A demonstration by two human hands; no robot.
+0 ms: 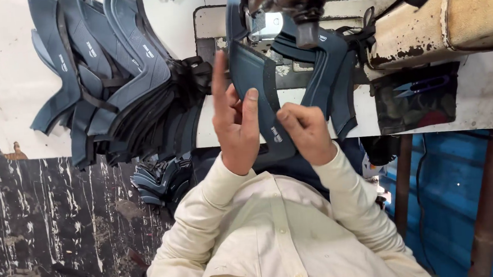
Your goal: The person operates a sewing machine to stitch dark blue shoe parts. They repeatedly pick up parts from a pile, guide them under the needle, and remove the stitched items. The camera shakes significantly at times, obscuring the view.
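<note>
A worn white table point(5, 74) stands over a scuffed black floor point(44, 228). At centre, both grips pinch a blue shoe panel point(254, 80): left hand point(235, 127), right hand point(306, 129). More panels point(109, 78) pile at nine o'clock; sewing machine point(424, 28) at one.
</note>
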